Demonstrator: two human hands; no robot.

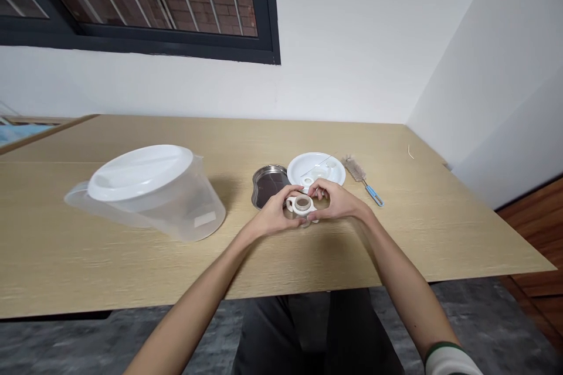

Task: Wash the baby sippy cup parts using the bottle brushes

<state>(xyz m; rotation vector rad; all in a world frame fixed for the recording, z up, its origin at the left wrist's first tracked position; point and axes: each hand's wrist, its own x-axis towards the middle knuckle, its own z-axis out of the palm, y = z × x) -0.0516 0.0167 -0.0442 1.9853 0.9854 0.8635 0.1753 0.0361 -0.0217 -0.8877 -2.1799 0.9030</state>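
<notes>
Left hand [273,215] and right hand [335,200] meet low over the counter [334,261], fingers curled and neither spread nor flat. Their fingertips pinch a small white plastic fitting [302,206] from both sides, holding it just above the wood. Its glossy body has rounded lobes around a circular centre of tan, finely textured material, possibly mesh, though the fingers hide part of it and the detail is too small to be sure.

Just beyond the hands lies a kidney-shaped stainless steel tray [268,186] with a raised, polished rim and a dark, reflective floor. Beside it sits a round white plastic disc [326,169], smooth and shallow, carrying a small white piece [308,182]. Next to that, a bottle brush [357,170] with pale, dense bristles and a blue handle lies apart from both hands.

Well to the left, a large clear plastic pitcher [187,211] rests on its side, its translucent wall softly frosted. A broad white lid [139,173] covers its mouth, so that piece is in place, while the fitting, disc and brush lie separate from the pitcher. The counter's pale wood grain runs lengthwise, and a striped white sleeve [448,361] circles the right forearm near the frame's edge.
</notes>
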